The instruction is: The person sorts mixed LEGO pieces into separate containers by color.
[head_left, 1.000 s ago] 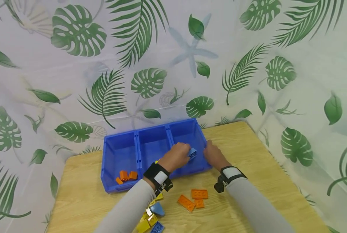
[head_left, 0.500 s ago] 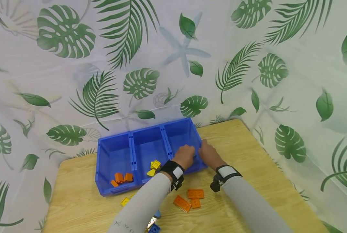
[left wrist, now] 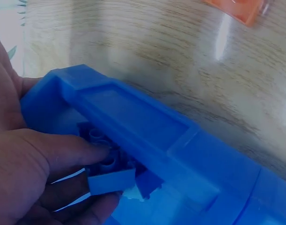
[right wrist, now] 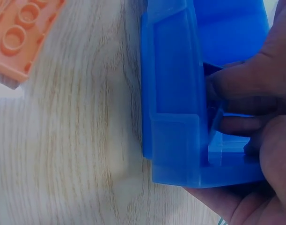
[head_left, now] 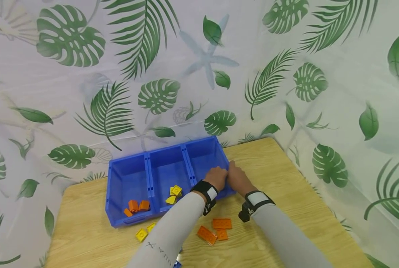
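A blue three-compartment bin (head_left: 170, 173) stands at the back of the table. My left hand (head_left: 216, 177) reaches into the front of its right compartment. Between thumb and fingers it pinches a blue toy brick (left wrist: 112, 182), just behind the bin's front wall; the head view hides this brick. Another blue piece (left wrist: 148, 182) shows beside it, partly covered. My right hand (head_left: 239, 179) grips the bin's right side wall, with fingers beneath the edge in the right wrist view. Both hands are close together at that corner.
Orange bricks (head_left: 144, 205) lie in the left compartment, yellow bricks (head_left: 176, 190) in the middle one. Flat orange bricks (head_left: 222, 223) lie on the table (head_left: 273, 238) before the bin. Yellow bricks (head_left: 141, 235) lie nearer the left forearm, which partly covers other pieces.
My left hand has moved rightward and down inside the right compartment with the blue brick, closer to my right hand. The yellow bricks in the middle compartment have come into view. The right hand keeps its hold.
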`<state>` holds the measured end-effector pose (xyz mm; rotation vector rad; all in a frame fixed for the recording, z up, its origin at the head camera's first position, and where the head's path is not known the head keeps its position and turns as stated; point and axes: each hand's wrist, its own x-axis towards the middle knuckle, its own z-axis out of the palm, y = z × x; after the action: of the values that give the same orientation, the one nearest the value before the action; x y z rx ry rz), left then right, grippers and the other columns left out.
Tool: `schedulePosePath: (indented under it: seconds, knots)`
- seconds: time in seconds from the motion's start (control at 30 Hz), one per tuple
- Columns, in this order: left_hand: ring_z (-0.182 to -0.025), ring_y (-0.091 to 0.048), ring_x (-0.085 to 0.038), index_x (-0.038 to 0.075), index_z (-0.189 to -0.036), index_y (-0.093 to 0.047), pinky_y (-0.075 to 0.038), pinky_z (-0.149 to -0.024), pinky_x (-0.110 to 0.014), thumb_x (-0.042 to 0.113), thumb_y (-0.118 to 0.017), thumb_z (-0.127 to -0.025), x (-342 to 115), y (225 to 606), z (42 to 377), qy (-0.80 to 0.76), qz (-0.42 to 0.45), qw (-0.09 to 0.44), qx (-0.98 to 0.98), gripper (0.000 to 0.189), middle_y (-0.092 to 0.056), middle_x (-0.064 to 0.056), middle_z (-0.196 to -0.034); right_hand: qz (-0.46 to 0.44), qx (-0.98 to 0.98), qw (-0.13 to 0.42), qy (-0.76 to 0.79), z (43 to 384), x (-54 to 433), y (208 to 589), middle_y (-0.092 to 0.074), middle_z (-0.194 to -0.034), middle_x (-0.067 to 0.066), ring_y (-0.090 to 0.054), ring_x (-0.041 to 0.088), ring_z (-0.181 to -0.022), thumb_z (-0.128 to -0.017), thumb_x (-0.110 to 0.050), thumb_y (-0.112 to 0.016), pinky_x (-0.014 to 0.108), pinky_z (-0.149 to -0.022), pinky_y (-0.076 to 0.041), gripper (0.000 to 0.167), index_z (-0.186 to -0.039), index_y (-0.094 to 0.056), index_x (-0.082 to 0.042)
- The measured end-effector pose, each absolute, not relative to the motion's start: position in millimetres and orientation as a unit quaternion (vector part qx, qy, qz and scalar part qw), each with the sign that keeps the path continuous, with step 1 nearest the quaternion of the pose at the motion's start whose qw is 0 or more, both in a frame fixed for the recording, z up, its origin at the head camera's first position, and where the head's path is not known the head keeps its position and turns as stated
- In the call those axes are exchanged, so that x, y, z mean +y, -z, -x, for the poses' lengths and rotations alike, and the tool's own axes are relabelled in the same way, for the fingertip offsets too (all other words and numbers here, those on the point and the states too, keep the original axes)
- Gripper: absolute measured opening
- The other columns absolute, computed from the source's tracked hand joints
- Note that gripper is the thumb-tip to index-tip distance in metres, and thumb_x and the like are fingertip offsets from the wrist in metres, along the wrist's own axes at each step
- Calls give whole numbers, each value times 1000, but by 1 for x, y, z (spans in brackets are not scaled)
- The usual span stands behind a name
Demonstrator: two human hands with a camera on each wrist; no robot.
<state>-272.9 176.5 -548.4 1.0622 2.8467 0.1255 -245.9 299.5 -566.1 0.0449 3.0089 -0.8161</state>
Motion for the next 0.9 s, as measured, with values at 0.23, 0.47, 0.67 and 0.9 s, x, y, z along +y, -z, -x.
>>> schedulePosePath:
  seconds: [0.23,0.47,0.67,0.9]
  knots:
    - [-99,-75,-29,15,-106,-78,-62,-83,-41,10,-65,-100,163,547,272,-44,-314,91,944,16,-78,-10,-106,-10,961,23,276,247,286,565,-67,-80,27,-69,38,-65,-104,-8,-46,41,-51,-49,21,-115,-46,10]
    - [-99,-75,-29,16,-108,-79,-62,-82,-42,10,-64,-100,154,551,270,-51,-309,84,946,18,-79,-10,-107,-7,962,28,271,249,279,564,-66,-81,27,-70,39,-68,-104,-8,-46,43,-53,-50,21,-114,-46,10]
    - [-92,-76,-27,13,-102,-80,-61,-77,-39,6,-70,-95,149,541,273,-71,-341,67,935,14,-79,-9,-100,6,965,11,263,249,284,568,-62,-77,23,-63,33,-62,-104,-8,-46,43,-51,-47,18,-109,-45,9]
    - [-72,-63,-16,8,-95,-71,-50,-61,-30,4,-68,-94,133,483,271,-70,-382,93,917,5,-65,-2,-80,-8,963,24,267,251,297,567,-63,-80,24,-61,31,-64,-103,-9,-44,43,-52,-47,22,-113,-42,10]
